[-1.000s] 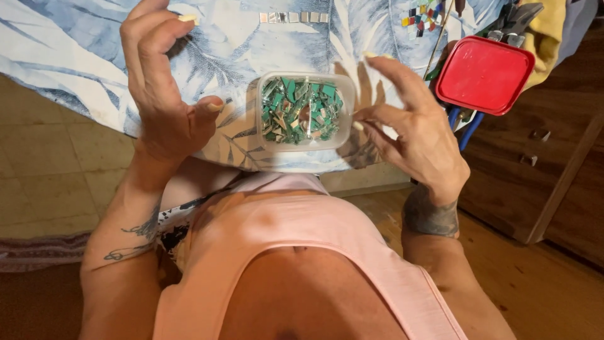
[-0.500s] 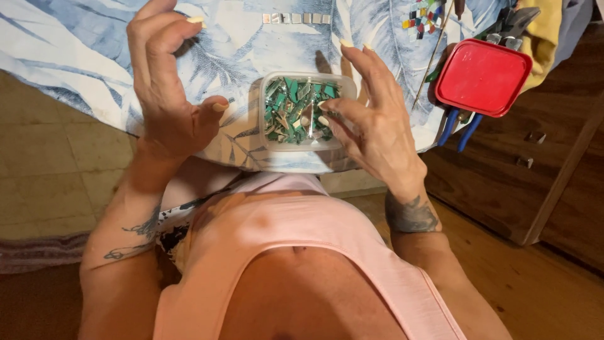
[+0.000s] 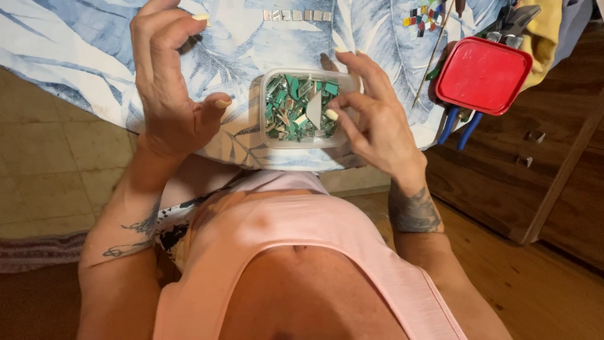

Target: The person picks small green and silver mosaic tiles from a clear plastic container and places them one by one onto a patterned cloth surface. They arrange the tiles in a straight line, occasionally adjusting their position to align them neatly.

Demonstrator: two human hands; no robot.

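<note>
A clear plastic tub [image 3: 270,79] full of small green and silvery tile pieces [image 3: 289,110] sits at the near edge of a table with a blue leaf-print cloth [image 3: 75,56]. My right hand [image 3: 371,126] hovers over the tub's right side, thumb and fingers curled down into the pieces; whether it grips one I cannot tell. My left hand [image 3: 170,88] is raised palm-up left of the tub, fingers bent and apart, holding nothing that I can see.
A red square lid [image 3: 483,75] lies at the right on blue-handled pliers [image 3: 456,126]. A row of small silvery tiles [image 3: 296,14] and a patch of coloured tiles [image 3: 425,16] lie further back. A wooden cabinet [image 3: 553,164] stands at the right.
My right hand has moved left from beside the tub to over it, fingers dipping into the pieces. The left hand has stayed almost still.
</note>
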